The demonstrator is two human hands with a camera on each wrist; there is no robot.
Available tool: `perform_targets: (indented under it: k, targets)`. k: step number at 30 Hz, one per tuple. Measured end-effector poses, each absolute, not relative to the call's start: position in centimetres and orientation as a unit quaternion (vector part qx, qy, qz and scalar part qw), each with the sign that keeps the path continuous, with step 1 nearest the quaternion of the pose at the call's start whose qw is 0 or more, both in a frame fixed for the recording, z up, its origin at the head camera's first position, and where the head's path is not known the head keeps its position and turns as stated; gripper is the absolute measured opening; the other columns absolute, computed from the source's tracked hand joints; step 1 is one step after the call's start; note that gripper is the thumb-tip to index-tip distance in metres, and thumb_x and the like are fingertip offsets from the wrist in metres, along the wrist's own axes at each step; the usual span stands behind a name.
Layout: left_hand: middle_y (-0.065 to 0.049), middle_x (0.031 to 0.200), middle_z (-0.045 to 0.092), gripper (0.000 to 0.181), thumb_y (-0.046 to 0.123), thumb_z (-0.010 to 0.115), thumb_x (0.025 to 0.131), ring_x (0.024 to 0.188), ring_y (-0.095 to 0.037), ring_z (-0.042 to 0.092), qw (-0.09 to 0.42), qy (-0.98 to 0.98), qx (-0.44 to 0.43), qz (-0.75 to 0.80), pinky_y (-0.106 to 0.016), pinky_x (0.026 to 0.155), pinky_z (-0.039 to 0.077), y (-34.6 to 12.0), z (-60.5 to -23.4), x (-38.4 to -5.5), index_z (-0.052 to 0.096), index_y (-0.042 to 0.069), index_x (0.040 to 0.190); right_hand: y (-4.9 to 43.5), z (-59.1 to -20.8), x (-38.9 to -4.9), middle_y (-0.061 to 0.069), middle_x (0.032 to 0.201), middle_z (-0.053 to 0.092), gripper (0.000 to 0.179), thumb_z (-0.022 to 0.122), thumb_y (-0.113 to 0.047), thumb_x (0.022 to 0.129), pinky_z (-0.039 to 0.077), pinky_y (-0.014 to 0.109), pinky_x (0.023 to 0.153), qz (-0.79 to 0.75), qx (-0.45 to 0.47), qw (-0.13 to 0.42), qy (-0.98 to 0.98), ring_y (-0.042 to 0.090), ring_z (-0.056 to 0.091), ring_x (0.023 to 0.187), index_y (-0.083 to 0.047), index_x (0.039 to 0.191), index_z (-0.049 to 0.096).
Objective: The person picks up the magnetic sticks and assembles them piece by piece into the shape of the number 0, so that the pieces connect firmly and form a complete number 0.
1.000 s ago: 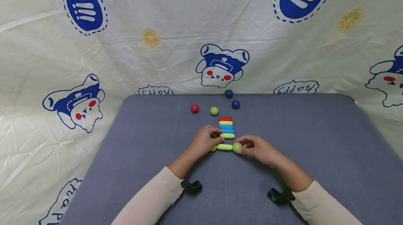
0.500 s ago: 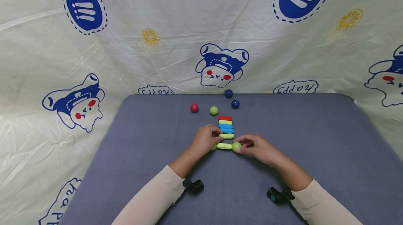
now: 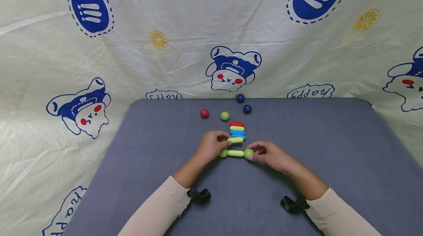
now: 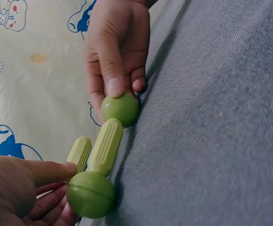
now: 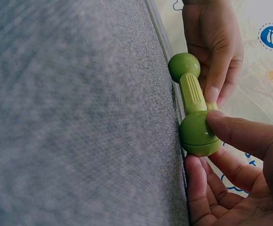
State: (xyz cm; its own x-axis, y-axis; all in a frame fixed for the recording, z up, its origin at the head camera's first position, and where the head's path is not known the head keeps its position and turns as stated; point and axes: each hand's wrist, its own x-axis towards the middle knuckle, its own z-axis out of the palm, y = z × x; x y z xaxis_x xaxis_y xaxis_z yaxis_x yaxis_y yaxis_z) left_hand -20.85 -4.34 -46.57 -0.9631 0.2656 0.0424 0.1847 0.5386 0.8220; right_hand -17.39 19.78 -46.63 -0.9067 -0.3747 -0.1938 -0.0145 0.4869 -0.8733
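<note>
In the head view a yellow-green toy building rod point(image 3: 235, 153) joins two green balls, a left ball point(image 3: 223, 153) and a right ball point(image 3: 249, 154), near the table's middle. My right hand point(image 3: 269, 156) pinches the right ball between thumb and fingers. A second yellow-green rod point(image 3: 236, 140) is pinched by my left hand point(image 3: 211, 145), just beyond the joined piece. In the left wrist view this second rod point(image 4: 81, 149) sticks out past the thumb, beside the left ball point(image 4: 91, 194). The right wrist view shows the right ball point(image 5: 200, 134) under my thumb, with the second rod mostly hidden.
Behind the hands lie a red rod point(image 3: 236, 124), a yellow rod point(image 3: 237, 128) and blue rods point(image 3: 237, 133) in a stacked row. Farther back rest a red ball point(image 3: 204, 113), a green ball point(image 3: 224, 116) and two dark blue balls point(image 3: 247, 109). A printed curtain point(image 3: 185, 67) stands behind the grey table point(image 3: 148, 140).
My left hand has left the left ball and drawn slightly back to the left, now pinching the nearest rod of the row, which has shifted left and tilted. The right hand stays put.
</note>
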Motion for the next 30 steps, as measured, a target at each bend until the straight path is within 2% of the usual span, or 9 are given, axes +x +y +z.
perform_targets:
  k: [8,15,21,30]
  targets:
    - [-0.010,0.103,0.070,0.022,0.009,0.074,0.092,0.092,-0.017,0.066,0.042,0.864,0.119,0.488,-0.025,0.078,0.054,-6.1,-46.3,-20.8,0.076,0.007,0.113,19.8,-46.7,-17.5,0.012,0.114,0.067,0.039,0.073,-0.025,0.094,0.049,0.032,0.080,-0.482,-0.108,0.184,0.850,0.019,0.060,0.100,-0.005,0.126,0.065]
    - [-0.012,0.104,0.065,0.019,0.009,0.069,0.094,0.085,-0.014,0.066,0.061,0.864,0.097,0.490,-0.022,0.068,0.052,-8.0,-46.6,-20.2,0.076,0.006,0.112,19.7,-46.6,-17.4,0.013,0.116,0.067,0.040,0.072,-0.025,0.095,0.049,0.032,0.080,-0.479,-0.114,0.181,0.852,0.019,0.060,0.102,-0.004,0.128,0.064]
    - [-0.014,0.105,0.065,0.019,0.008,0.068,0.095,0.084,-0.015,0.071,0.076,0.854,0.070,0.510,-0.023,0.072,0.054,-9.6,-47.2,-19.3,0.075,0.003,0.112,19.7,-46.7,-17.4,0.012,0.116,0.067,0.038,0.071,-0.025,0.095,0.050,0.030,0.080,-0.476,-0.113,0.181,0.853,0.019,0.061,0.102,-0.005,0.127,0.065]
    - [-0.013,0.088,0.076,0.017,0.006,0.068,0.093,0.075,-0.010,0.069,0.093,0.850,0.037,0.517,-0.024,0.070,0.055,-11.4,-47.6,-18.0,0.076,-0.001,0.106,19.8,-46.7,-17.5,0.012,0.115,0.067,0.039,0.072,-0.025,0.095,0.050,0.032,0.081,-0.477,-0.115,0.181,0.852,0.019,0.060,0.102,-0.006,0.127,0.065]
